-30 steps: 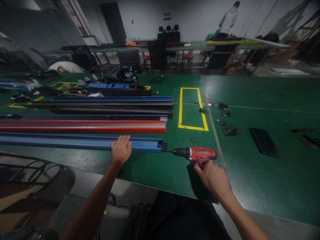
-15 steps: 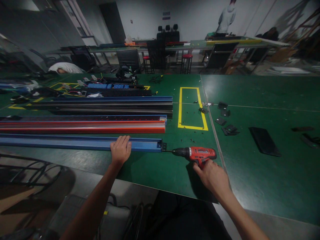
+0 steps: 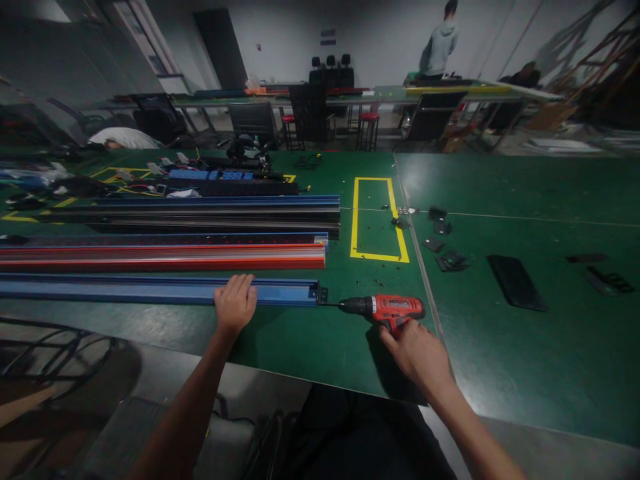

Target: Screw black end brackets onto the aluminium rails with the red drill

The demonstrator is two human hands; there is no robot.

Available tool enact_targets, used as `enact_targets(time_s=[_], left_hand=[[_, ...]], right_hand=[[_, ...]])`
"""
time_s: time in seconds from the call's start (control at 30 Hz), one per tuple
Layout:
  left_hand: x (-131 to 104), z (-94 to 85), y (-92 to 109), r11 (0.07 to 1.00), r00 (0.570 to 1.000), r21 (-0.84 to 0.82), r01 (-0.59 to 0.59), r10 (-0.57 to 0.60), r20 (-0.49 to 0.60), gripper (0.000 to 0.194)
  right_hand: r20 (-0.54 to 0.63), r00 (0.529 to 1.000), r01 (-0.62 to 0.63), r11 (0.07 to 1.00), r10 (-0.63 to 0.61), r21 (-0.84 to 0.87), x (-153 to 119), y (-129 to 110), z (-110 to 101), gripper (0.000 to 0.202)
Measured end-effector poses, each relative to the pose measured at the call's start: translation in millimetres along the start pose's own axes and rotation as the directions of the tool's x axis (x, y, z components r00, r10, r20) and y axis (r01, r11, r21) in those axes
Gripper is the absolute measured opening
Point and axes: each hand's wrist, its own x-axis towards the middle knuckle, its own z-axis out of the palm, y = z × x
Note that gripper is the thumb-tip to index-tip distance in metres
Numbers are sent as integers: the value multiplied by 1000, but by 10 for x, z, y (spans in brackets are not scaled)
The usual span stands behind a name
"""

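A long blue metal profile (image 3: 165, 292) lies along the near edge of the green table, its right end fitted with a small black end cap (image 3: 323, 295). My left hand (image 3: 236, 301) is wrapped over the profile a little way back from that end. In my right hand (image 3: 417, 350) is a red and black cordless drill (image 3: 399, 307), gripped by its handle and lying level. Its long thin bit (image 3: 330, 305) points left and reaches the lower part of the end cap. Whether the bit sits in a screw is too small to tell.
Behind lie a red profile (image 3: 250, 257) and several dark and blue ones (image 3: 280, 200). Small screws are scattered near a yellow tape rectangle (image 3: 354, 220). To the right are black plastic pieces (image 3: 453, 261) and a black flat slab (image 3: 517, 283). Across the room stands a person (image 3: 440, 47).
The whole view has shifted slightly, so everything appears a little further left. Both hands, the drill and the profile keep the same places relative to each other.
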Motion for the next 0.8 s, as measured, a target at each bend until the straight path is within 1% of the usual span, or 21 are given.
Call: enact_targets(time_s=[0.13,0.27,0.33,0.4,0.47,0.5,0.53,0.57,0.6,0.67,0.7,0.77,0.8], left_hand=[[-2,-11,-10,1000,1000,-23,6,-6,-2,51],[-7,-49,-32,997,999,-72,36,-38,-13,52],[3,-108,7,994,997,-88,58,-62,-44,54],[35,-195,132,995,991,-71,72,-80,-109,54],[95,-286,369,998,987,-41,51,-57,-148,49],[136,-320,532,999,991,-37,18,-22,-129,45],[183,-342,721,996,997,-55,-65,62,-54,41],[236,-346,931,984,987,-87,-154,157,31,38],[292,-333,1154,968,966,-116,-223,236,107,36],[408,-257,1605,943,921,-151,-296,324,216,32],[465,-200,1817,939,904,-156,-306,338,263,29],[567,-67,2172,946,883,-138,-295,325,339,25],[608,1,2306,949,872,-132,-286,315,374,24]], right_hand=[[34,998,-61,998,60,34,-37,-21,-77,60],[58,996,-63,998,62,18,-92,60,-98,57],[64,997,-55,998,53,26,-138,149,-83,58],[73,997,-35,999,32,32,-204,248,-68,59],[89,996,-29,999,27,22,-286,338,-60,58],[98,995,-32,999,30,16,-329,375,-60,57],[107,994,-39,999,37,12,-371,407,-60,56],[114,992,-49,999,48,13,-411,434,-59,56],[122,991,-58,998,55,20,-448,458,-56,55],[134,988,-82,996,75,48,-511,501,-48,54],[139,986,-105,992,95,65,-538,524,-44,54],[152,979,-155,981,137,114,-587,579,-46,56],[163,975,-177,973,153,147,-612,612,-55,56]])
